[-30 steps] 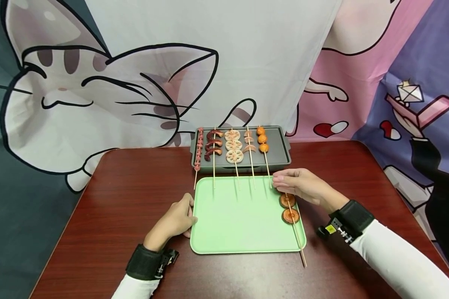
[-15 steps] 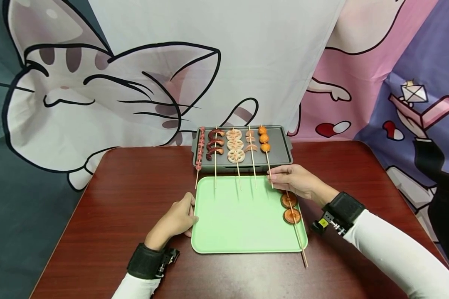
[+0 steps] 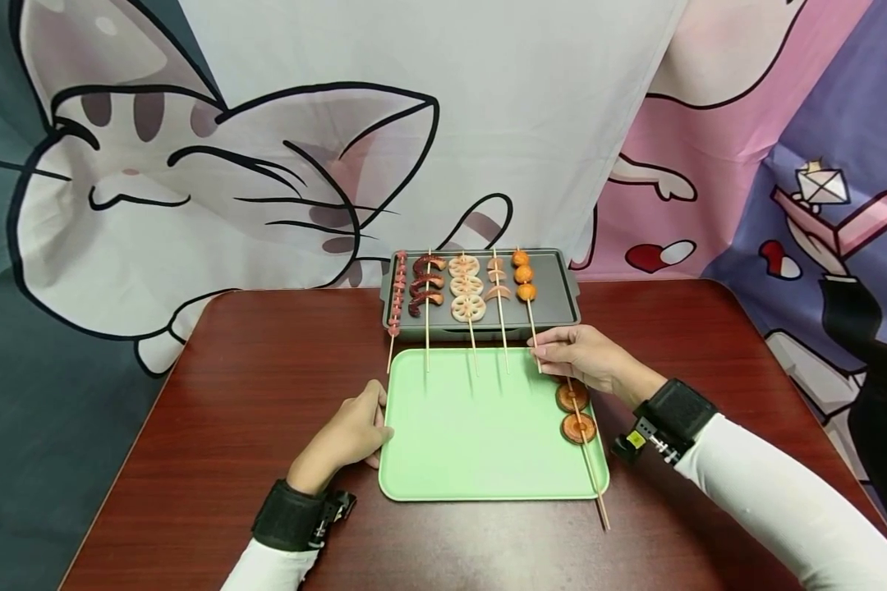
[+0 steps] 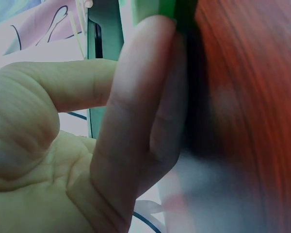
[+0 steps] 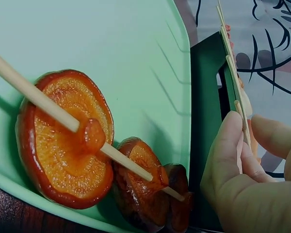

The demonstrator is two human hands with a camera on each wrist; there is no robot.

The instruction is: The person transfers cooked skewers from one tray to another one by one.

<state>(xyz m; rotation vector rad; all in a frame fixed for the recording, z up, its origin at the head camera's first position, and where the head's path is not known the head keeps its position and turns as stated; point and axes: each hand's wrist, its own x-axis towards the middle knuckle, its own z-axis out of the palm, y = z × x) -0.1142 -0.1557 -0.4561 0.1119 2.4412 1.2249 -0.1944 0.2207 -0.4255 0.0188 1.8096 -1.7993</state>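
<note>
A light green tray [image 3: 473, 443] lies on the dark red table. My left hand [image 3: 375, 423] rests against its left edge, with the fingers [image 4: 150, 73] pressed flat to the rim. Along the tray's right side lies a skewer of brown mushroom slices [image 3: 576, 412], seen close in the right wrist view [image 5: 63, 141]. Just past it, my right hand [image 3: 540, 353] pinches the bare stick of the orange-ball skewer [image 3: 521, 275]. That skewer's food end lies on the dark grey grill pan [image 3: 556, 297]. The stick [image 5: 231, 68] runs between thumb and fingers of the right hand [image 5: 245, 145].
Several other skewers lie side by side on the grill pan, among them lotus root slices [image 3: 466, 287] and dark red curled pieces [image 3: 423, 283], with their sticks reaching over the tray's far edge. A cartoon cat cloth hangs behind the table.
My right hand has slid a little left and away, off the mushroom skewer, and closed on the orange-ball skewer's stick. The left hand has stayed put.
</note>
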